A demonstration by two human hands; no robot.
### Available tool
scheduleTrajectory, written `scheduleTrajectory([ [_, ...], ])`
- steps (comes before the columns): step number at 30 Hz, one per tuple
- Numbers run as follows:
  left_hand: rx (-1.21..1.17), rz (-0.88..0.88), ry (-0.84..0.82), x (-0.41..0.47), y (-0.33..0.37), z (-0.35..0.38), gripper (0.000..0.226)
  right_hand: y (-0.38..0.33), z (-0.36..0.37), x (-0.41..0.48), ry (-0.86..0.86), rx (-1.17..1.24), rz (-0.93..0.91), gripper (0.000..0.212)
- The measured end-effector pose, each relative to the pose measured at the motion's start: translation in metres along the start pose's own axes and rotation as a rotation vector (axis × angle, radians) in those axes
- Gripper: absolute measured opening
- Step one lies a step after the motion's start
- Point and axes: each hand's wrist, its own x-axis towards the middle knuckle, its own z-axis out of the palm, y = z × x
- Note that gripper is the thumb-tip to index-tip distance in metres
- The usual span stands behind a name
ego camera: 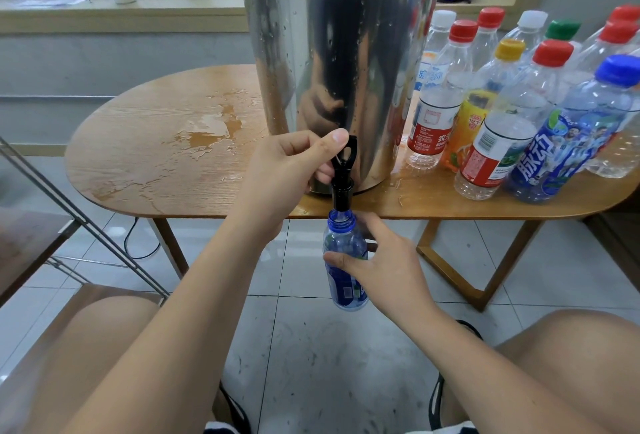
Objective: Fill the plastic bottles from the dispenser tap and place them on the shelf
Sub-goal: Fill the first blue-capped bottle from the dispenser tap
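A tall steel dispenser [332,52] stands on the wooden table [156,142], its black tap [343,170] overhanging the front edge. My left hand [287,170] pinches the tap lever between thumb and fingers. Below the spout, my right hand [377,260] grips an uncapped blue-labelled bottle [344,271] by its upper body, its blue neck right under the tap. The bottle hangs upright over the floor.
Several capped plastic bottles [502,104] with red, white, yellow, green and blue caps crowd the table's right side. Spilled water [207,128] lies on the table left of the dispenser. A metal-framed shelf [69,212] stands at the left. My knees flank the tiled floor.
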Motion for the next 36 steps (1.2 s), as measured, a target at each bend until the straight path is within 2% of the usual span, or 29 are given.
scheduleTrajectory([
  [36,0.032,0.023,0.007,-0.0022,0.0003,0.0005,0.043,-0.0015,-0.0005,0.0004,0.003,0.003,0.019,0.067],
])
